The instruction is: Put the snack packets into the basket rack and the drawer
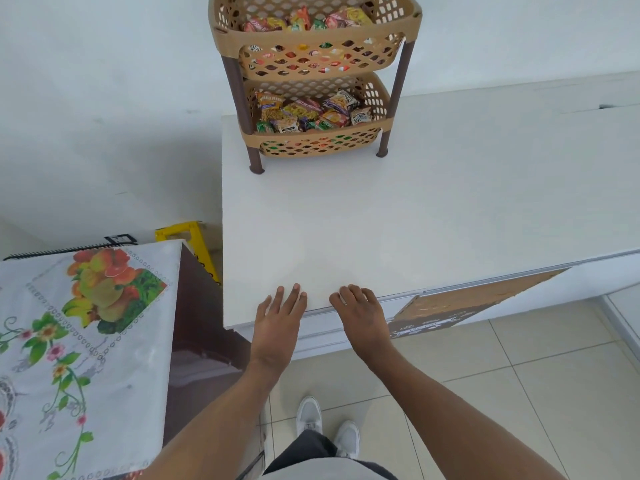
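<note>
A tan two-tier basket rack (318,60) with brown legs stands at the far end of the white counter (415,209). Colourful snack packets fill its upper basket (304,22) and its lower basket (304,112). My left hand (277,323) rests flat at the counter's near edge, fingers spread, holding nothing. My right hand (360,313) lies beside it on the same edge, fingers slightly curled over the rim, also holding nothing. A white drawer front (322,337) runs just below the edge under both hands.
A table with a fruit-and-flower cloth (79,341) stands to the left, a spiral notebook (62,251) at its far edge. A yellow object (194,244) sits in the gap by the wall. A brown cardboard-like panel (460,303) leans under the counter. Tiled floor and my white shoes (325,427) lie below.
</note>
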`<state>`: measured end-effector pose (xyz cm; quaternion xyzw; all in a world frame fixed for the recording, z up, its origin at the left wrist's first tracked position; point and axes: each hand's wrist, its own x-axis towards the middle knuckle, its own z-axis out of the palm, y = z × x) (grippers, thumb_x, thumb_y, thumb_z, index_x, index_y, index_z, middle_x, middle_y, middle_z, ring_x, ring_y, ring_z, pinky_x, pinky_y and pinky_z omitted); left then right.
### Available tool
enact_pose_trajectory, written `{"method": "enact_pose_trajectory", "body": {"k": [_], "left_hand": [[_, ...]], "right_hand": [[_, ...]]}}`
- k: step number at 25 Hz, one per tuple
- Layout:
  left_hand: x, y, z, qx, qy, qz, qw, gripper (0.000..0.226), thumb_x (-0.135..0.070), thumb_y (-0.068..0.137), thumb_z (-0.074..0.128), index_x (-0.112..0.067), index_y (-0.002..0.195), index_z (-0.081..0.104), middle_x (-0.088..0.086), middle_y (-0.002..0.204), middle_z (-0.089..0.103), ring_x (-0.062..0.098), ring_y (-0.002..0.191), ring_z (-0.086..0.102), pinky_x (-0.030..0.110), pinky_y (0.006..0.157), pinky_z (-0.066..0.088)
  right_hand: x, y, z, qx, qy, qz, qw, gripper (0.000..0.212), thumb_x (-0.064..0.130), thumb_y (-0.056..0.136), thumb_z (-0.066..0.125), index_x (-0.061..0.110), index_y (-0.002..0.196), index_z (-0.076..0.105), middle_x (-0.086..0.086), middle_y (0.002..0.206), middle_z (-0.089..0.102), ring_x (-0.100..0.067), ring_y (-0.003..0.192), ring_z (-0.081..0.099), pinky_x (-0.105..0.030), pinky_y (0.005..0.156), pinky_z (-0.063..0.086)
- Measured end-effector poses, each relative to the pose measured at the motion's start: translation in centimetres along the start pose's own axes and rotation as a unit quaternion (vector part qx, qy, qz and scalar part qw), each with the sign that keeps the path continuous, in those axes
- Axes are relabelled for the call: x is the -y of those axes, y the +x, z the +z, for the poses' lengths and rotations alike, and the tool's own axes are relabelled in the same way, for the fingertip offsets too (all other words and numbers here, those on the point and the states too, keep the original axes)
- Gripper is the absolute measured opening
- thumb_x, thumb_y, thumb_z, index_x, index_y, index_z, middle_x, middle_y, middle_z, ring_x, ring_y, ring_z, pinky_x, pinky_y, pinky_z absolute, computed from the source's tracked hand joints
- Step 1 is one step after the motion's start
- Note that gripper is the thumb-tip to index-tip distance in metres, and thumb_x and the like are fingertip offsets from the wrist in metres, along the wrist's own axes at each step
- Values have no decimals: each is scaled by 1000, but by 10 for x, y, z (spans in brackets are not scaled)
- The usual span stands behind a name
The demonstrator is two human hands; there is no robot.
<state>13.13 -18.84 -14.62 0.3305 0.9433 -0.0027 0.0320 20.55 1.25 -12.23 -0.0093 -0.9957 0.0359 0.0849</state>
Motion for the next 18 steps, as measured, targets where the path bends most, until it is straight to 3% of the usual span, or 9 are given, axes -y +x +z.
{"method": "enact_pose_trajectory", "body": {"k": [5,8,11,13,15,18], "left_hand": [[9,3,8,-16,-67,30,997,79,-12,79,89,-18,149,54,3,161,48,32,146,50,45,113,44],[11,0,7,-44,-67,26,996,73,-18,84,85,-18,150,56,2,162,46,29,148,47,45,116,44],[4,-10,7,-76,-53,23,995,67,-30,100,66,-17,161,41,5,171,30,31,159,27,49,124,35],[-6,-15,5,-86,-79,7,993,63,-38,108,50,-16,164,33,4,174,23,30,162,16,52,128,25],[-23,-14,2,-94,-115,-39,988,55,-37,110,39,-14,159,43,6,169,34,32,160,23,55,127,26],[-48,8,-12,-125,-175,-121,969,46,-36,108,34,-13,136,63,10,150,56,37,144,47,59,119,35]], "right_hand": [[-4,-2,8,-45,-11,-22,999,44,-13,79,42,11,110,62,-7,110,62,-29,103,64,-40,94,52],[-8,-4,11,-52,-11,-33,998,44,-13,79,48,10,113,65,-9,115,66,-30,110,65,-42,99,52],[-8,-1,14,-48,-5,-28,998,35,-7,82,61,10,112,67,-9,117,67,-29,113,65,-42,100,52],[-16,0,10,-33,20,-52,998,18,13,90,65,11,108,67,-8,113,67,-29,108,64,-41,97,51],[-25,5,3,-10,55,-90,994,29,38,98,57,11,105,65,-6,109,63,-28,101,58,-41,94,48],[-41,24,-6,7,69,-107,992,36,45,103,49,11,104,62,-4,106,60,-28,97,55,-39,91,46]]}}
